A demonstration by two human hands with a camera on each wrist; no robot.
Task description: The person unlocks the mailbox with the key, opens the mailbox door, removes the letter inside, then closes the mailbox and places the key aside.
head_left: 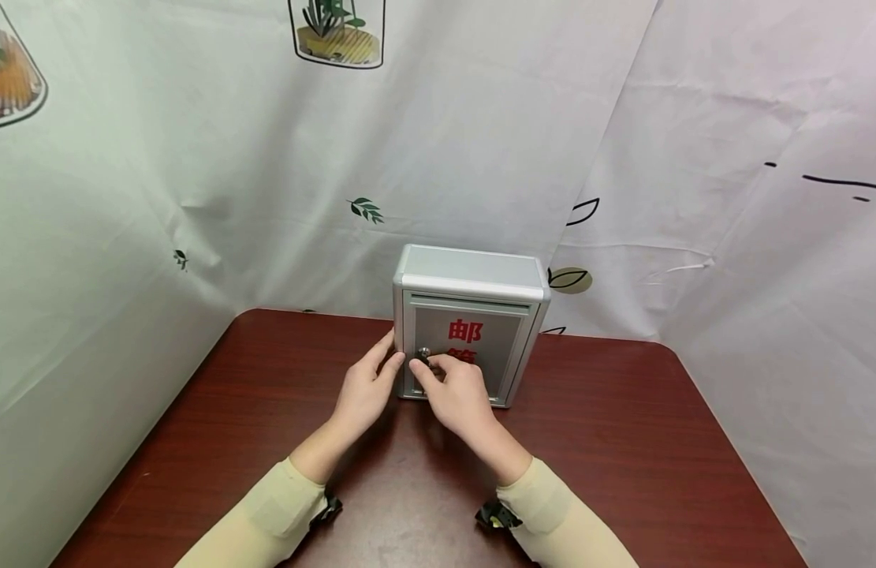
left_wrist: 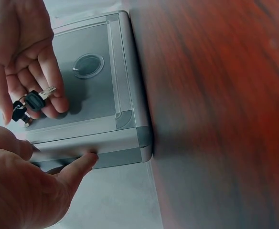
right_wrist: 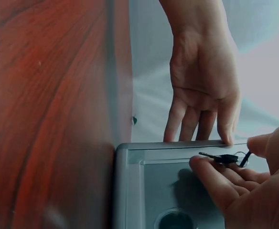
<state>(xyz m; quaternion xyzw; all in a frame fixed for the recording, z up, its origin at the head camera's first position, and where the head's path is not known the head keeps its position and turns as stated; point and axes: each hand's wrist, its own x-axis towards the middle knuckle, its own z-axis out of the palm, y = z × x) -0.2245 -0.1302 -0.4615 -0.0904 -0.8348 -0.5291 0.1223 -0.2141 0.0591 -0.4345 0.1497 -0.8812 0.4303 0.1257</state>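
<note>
A silver metal mailbox (head_left: pixel 473 276) stands upright on the table, with red characters on its grey front door (head_left: pixel 501 339). Thumb and index finger of my right hand (head_left: pixel 460 392) pinch a black-headed key (left_wrist: pixel 19 111) at the lock (head_left: pixel 424 352) on the door's left edge. A second key (left_wrist: pixel 35 100) dangles from the same ring over the curled fingers. My left hand (head_left: pixel 363 394) rests against the mailbox's left side, fingers fairly straight along it and thumb at the front edge. Below the lock, a round feature (left_wrist: pixel 88 65) shows low on the door.
The dark red wooden table (head_left: pixel 608 442) has rounded back corners. White printed fabric (head_left: pixel 445 158) hangs close behind the mailbox and along both sides. A narrow slot (head_left: pixel 473 300) runs across the mailbox's upper front. Black wrist cameras (head_left: pixel 497 515) sit under the sleeves.
</note>
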